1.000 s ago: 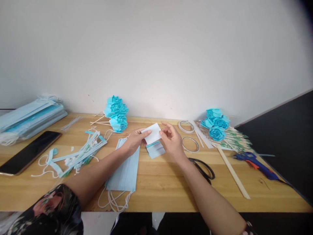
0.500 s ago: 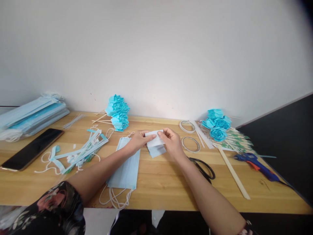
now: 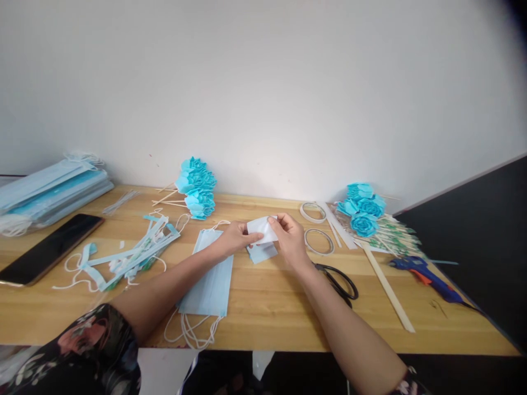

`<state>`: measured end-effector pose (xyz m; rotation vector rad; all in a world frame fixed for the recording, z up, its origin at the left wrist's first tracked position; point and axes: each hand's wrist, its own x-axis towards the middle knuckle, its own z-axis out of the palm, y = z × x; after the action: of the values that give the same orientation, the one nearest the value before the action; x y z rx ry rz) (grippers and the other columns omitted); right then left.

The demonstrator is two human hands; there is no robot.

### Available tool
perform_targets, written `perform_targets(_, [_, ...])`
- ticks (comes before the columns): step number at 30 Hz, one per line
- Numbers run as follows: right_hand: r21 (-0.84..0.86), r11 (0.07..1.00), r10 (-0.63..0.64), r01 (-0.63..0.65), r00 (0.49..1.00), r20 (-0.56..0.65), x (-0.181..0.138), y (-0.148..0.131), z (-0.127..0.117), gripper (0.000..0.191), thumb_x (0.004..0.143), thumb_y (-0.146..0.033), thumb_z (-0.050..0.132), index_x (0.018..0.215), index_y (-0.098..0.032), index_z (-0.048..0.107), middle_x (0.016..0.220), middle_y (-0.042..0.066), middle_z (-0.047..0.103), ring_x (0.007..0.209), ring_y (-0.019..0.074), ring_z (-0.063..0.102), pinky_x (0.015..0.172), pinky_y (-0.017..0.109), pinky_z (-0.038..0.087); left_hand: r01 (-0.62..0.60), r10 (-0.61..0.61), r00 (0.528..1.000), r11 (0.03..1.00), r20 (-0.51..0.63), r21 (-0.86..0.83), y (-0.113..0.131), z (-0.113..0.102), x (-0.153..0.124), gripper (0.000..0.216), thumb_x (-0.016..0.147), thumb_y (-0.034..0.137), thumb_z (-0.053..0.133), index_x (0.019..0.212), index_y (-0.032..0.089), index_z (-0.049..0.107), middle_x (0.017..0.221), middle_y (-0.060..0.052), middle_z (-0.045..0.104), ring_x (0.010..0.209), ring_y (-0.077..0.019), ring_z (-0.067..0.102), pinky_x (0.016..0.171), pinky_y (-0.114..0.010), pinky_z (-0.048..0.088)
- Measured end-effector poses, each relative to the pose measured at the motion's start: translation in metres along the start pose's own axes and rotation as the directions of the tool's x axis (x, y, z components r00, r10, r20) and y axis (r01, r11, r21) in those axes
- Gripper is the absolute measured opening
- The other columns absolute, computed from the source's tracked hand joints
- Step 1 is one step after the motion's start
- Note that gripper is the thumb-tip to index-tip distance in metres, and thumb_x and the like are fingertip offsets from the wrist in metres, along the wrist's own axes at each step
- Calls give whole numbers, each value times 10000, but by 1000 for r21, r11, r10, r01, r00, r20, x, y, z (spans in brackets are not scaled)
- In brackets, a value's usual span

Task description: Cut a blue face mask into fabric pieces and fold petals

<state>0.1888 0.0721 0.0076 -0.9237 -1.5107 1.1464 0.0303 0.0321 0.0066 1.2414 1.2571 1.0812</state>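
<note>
Between both hands, over the middle of the table, is a small white piece of mask fabric. My left hand pinches its left side, thumb along the lower edge. My right hand grips the right side between thumb and fingers. Just below the held piece lies a pale blue cut fabric piece; whether they touch I cannot tell. Under my left forearm rest blue face masks with white ear loops. Black-handled scissors lie by my right forearm, blades hidden.
Left: packed masks, a phone and trimmed strips with loops. Blue fabric flowers on sticks lie at the back. Right: tape rolls, more blue flowers, wooden sticks, a pale strip and a blue glue gun.
The held white fabric has been tilted and bent a little, and my left thumb sits lower on it. The whole view has shifted slightly.
</note>
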Motion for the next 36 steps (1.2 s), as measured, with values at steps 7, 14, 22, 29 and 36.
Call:
perform_targets(7, [-26, 999, -21, 21, 999, 27, -1, -3, 0, 265, 793, -456, 632, 786, -192, 606, 675, -7, 594, 602, 142, 541, 546, 251, 432, -68, 64, 997, 988, -33, -137, -1, -1, 0, 411, 668, 527, 713, 666, 120, 655, 601, -17, 595, 561, -119, 500, 533, -238, 364])
perform_targets(14, [38, 998, -54, 52, 997, 48, 3, -6, -6, 332, 878, -410, 528, 1146, -220, 579, 885, 48, 694, 769, 193, 648, 680, 313, 532, -63, 36, 996, 927, -81, -370, -5, -4, 5, 384, 673, 465, 745, 765, 96, 697, 687, -61, 659, 613, -134, 544, 600, -256, 426])
perform_targets(22, [-72, 985, -142, 156, 974, 177, 7, -3, -10, 232, 865, -312, 544, 1053, -221, 645, 1056, 63, 687, 913, 194, 641, 708, 302, 537, -93, 44, 992, 882, -118, -462, -1, -9, 6, 428, 683, 446, 746, 910, 87, 700, 796, -93, 685, 601, -133, 567, 548, -250, 427])
perform_targets(29, [-240, 948, -161, 210, 965, 208, 5, -8, -11, 200, 838, -339, 585, 954, -232, 709, 1025, 49, 693, 879, 192, 635, 714, 296, 508, -72, 32, 994, 904, -100, -422, -2, -8, 6, 438, 689, 490, 728, 869, 91, 700, 734, -82, 675, 605, -142, 572, 549, -253, 430])
perform_targets(36, [-264, 937, -176, 228, 962, 208, 5, -7, -10, 185, 826, -355, 597, 892, -229, 716, 970, 48, 704, 857, 198, 636, 700, 303, 499, -73, 47, 993, 961, -104, -266, -5, -12, 6, 349, 664, 445, 757, 732, 110, 685, 642, -43, 634, 582, -122, 530, 544, -241, 387])
